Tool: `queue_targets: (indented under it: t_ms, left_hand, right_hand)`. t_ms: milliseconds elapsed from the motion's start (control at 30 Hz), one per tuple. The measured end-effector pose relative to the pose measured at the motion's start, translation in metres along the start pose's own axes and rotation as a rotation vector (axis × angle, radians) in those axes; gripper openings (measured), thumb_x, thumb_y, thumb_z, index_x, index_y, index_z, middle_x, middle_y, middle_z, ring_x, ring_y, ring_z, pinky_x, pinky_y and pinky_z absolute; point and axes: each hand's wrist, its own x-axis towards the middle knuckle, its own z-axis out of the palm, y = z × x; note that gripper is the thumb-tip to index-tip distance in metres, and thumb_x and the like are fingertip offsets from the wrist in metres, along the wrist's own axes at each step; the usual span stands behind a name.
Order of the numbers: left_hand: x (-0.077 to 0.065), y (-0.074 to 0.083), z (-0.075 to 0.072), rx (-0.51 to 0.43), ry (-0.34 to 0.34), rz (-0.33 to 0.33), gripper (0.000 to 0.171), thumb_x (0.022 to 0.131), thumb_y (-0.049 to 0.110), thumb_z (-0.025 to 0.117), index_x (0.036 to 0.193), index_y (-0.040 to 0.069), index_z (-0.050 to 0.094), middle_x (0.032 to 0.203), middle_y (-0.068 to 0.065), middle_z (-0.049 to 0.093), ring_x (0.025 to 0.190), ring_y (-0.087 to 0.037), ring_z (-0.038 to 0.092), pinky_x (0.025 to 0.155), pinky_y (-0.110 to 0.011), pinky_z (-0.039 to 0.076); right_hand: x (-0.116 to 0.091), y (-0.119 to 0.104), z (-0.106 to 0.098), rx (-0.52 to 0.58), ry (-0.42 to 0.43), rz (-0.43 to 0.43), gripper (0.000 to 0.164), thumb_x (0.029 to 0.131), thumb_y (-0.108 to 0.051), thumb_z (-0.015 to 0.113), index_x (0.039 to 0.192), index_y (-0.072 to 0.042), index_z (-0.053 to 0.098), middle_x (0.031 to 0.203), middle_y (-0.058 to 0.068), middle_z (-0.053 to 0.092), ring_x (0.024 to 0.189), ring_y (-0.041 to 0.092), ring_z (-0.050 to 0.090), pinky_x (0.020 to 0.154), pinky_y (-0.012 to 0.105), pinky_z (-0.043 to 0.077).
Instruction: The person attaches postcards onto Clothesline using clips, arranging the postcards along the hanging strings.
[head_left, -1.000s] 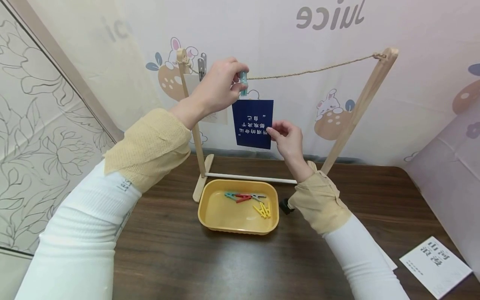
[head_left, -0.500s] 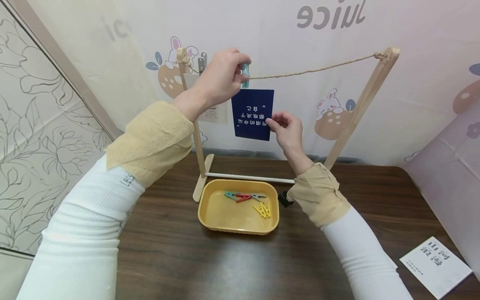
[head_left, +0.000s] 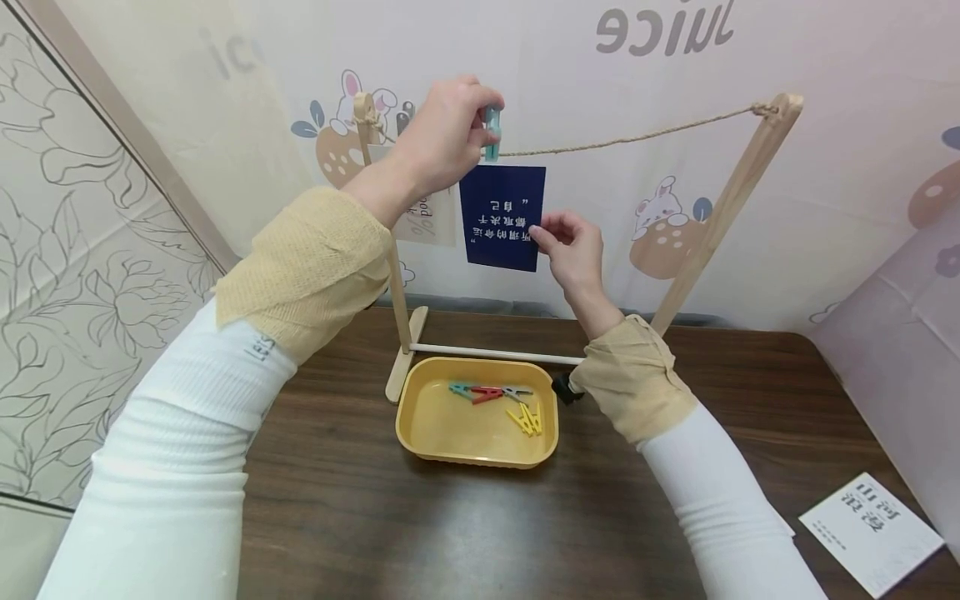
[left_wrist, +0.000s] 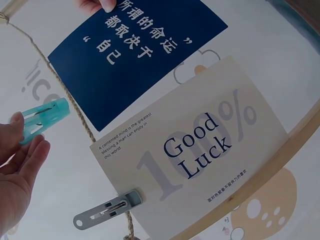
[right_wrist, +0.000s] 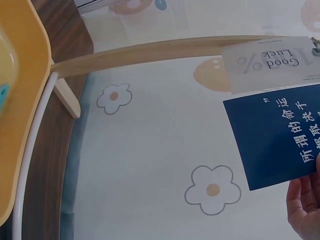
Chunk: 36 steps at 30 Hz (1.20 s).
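Observation:
My left hand (head_left: 450, 137) pinches a teal clothespin (head_left: 492, 133) between thumb and fingers, just above the twine (head_left: 615, 143). In the left wrist view the clothespin's tip sits close beside the twine, with a small gap. A navy card (head_left: 501, 254) with white writing is held at its side edge by my right hand (head_left: 573, 250); its upper edge lies along the twine. Left of it, a pale "Good Luck" card (left_wrist: 200, 165) hangs from the twine under a grey clothespin (left_wrist: 107, 210). My left hand partly hides both in the head view.
The twine spans a wooden frame (head_left: 720, 225). In front of its white crossbar (head_left: 495, 353) stands a yellow basin (head_left: 450, 433) with red, yellow, grey and teal clothespins. A white card (head_left: 870, 533) lies at the right; a small black object (head_left: 566, 388) is beside the basin.
The navy card has risen in my right hand until its top edge came up to the twine. My left hand, with the teal clothespin, has moved slightly up and right.

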Motion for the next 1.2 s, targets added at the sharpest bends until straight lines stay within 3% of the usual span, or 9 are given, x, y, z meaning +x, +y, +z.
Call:
queue_targets:
  t_ms: [600,967,1200]
  left_hand:
    - [0.011,-0.006,-0.001,-0.029,0.028,-0.101,0.031,0.088,0.002,0.051,0.118,-0.001,0.053,0.103,-0.011,0.053,0.090,-0.012,0.051,0.076,-0.012,0.041]
    - [0.014,-0.005,-0.001,-0.035,0.054,-0.120,0.028,0.087,0.003,0.052,0.115,0.002,0.057,0.102,-0.009,0.056,0.089,-0.012,0.052,0.077,-0.012,0.040]
    - [0.016,-0.005,0.002,-0.038,0.072,-0.115,0.025,0.086,0.005,0.054,0.110,0.002,0.060,0.099,-0.009,0.058,0.084,-0.012,0.050,0.074,-0.014,0.041]
  right_hand:
    - [0.004,0.001,0.004,0.014,-0.006,0.018,0.008,0.079,-0.002,0.065,0.085,0.001,0.060,0.077,0.003,0.056,0.069,0.009,0.052,0.063,0.019,0.048]
    - [0.005,-0.001,0.005,0.022,-0.009,0.013,0.005,0.079,-0.003,0.065,0.079,-0.004,0.060,0.075,0.002,0.056,0.068,0.009,0.052,0.062,0.019,0.047]
    - [0.006,-0.001,0.006,0.027,-0.016,0.015,0.008,0.079,-0.002,0.064,0.084,0.002,0.060,0.076,0.002,0.056,0.069,0.009,0.052,0.063,0.019,0.048]
